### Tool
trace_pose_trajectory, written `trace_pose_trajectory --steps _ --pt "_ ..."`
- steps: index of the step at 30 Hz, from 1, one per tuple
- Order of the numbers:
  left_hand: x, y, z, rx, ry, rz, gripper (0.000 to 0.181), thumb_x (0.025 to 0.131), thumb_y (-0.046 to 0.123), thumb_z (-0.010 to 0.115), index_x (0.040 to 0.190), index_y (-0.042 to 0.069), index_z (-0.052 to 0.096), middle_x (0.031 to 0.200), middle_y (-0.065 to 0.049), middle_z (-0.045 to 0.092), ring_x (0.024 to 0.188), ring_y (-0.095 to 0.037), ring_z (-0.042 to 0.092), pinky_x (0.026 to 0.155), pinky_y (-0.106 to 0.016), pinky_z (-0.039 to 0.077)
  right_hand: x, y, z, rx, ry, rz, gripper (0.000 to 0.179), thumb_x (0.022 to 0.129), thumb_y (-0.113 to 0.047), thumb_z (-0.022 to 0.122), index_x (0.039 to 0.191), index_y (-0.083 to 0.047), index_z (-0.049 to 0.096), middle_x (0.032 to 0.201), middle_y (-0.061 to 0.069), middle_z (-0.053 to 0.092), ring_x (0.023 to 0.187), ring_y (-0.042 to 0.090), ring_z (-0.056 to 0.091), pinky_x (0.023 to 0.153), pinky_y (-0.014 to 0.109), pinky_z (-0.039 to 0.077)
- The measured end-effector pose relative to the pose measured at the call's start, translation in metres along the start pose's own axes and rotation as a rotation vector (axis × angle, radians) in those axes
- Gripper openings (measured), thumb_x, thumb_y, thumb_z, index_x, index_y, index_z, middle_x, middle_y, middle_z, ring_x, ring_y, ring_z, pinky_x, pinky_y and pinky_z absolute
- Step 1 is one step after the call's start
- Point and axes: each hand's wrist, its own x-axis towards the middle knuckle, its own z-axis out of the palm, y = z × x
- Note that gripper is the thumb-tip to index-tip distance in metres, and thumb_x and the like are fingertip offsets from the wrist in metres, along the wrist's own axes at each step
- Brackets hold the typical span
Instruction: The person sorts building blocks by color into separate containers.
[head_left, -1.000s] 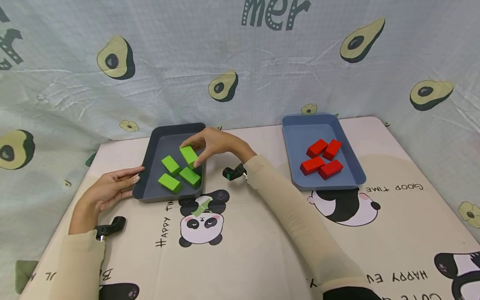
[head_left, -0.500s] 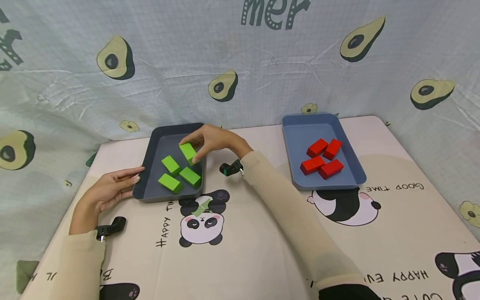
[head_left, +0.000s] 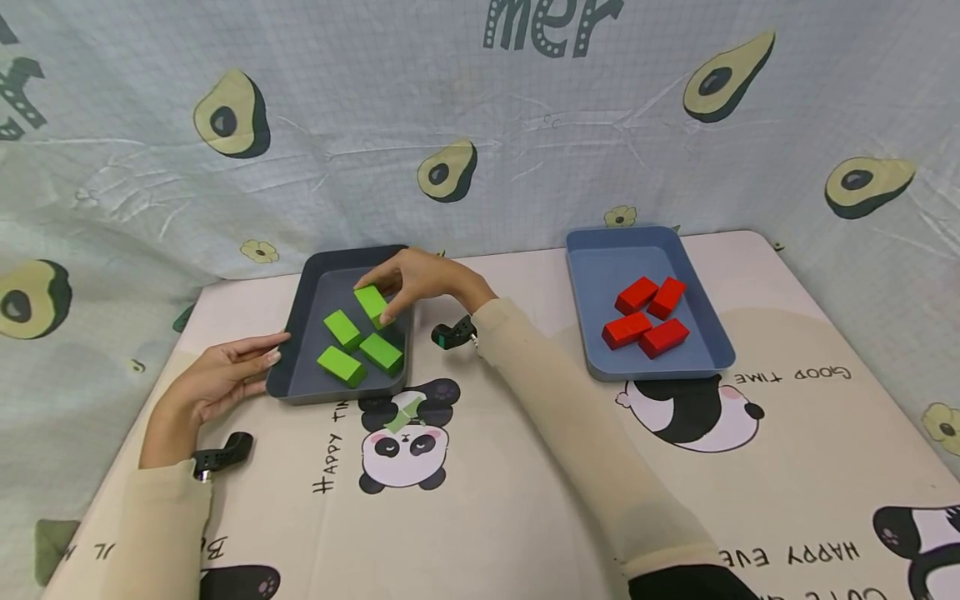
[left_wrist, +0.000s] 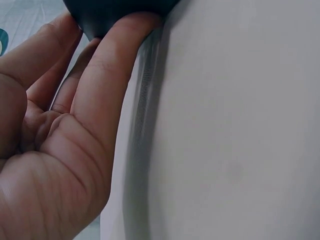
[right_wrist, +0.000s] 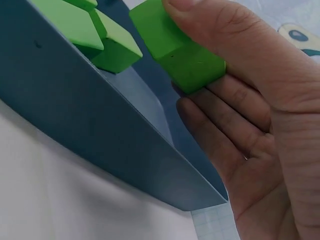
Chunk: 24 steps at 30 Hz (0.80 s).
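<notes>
My right hand (head_left: 423, 279) pinches a green block (head_left: 371, 306) between thumb and fingers, over the right part of the dark grey tray (head_left: 296, 367). In the right wrist view the held block (right_wrist: 175, 50) is tilted, with the tray wall (right_wrist: 100, 125) below it. Several other green blocks (head_left: 342, 367) lie together in the tray's near half. My left hand (head_left: 217, 379) touches the tray's left side with fairly straight fingers. The left wrist view shows its fingertips against the dark tray corner (left_wrist: 117, 10), one of them partly hidden beneath it.
To the right stands a blue-grey tray (head_left: 600, 250) with several red blocks (head_left: 637, 296) in it. A cloth with printed pandas (head_left: 405, 454) covers the table, and an avocado-print curtain (head_left: 337, 167) hangs behind. Each wrist wears a black camera band (head_left: 225, 454).
My right hand has shifted slightly left and toward the back with the green block in its pinch. My left hand stays at the tray's side, and the other blocks lie where they were.
</notes>
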Motion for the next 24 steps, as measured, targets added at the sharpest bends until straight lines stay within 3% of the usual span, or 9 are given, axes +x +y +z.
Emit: trace_pose_trajectory --steps 15,24 --pt "0.0 0.0 -0.001 -0.02 -0.005 0.008 0.036 0.102 -0.002 0.057 0.117 0.023 0.077 0.116 0.009 0.07 0.099 -0.009 0.071 0.079 -0.026 0.06 0.009 0.003 0.001 -0.021 -0.028 0.033 0.067 0.081 -0.012 0.088 0.141 -0.006 0.06 0.144 0.01 0.059 0.126 0.016 0.06 0.101 0.019 0.049" --pt "0.0 -0.002 0.0 -0.014 0.001 0.007 0.036 0.102 -0.002 0.057 0.118 0.024 0.076 0.117 0.01 0.068 0.099 -0.008 0.07 0.079 -0.025 0.061 0.015 0.006 0.0 -0.023 -0.049 0.095 0.066 0.083 -0.014 0.086 0.142 -0.008 0.059 0.147 0.008 0.056 0.129 0.016 0.057 0.102 0.016 0.046"
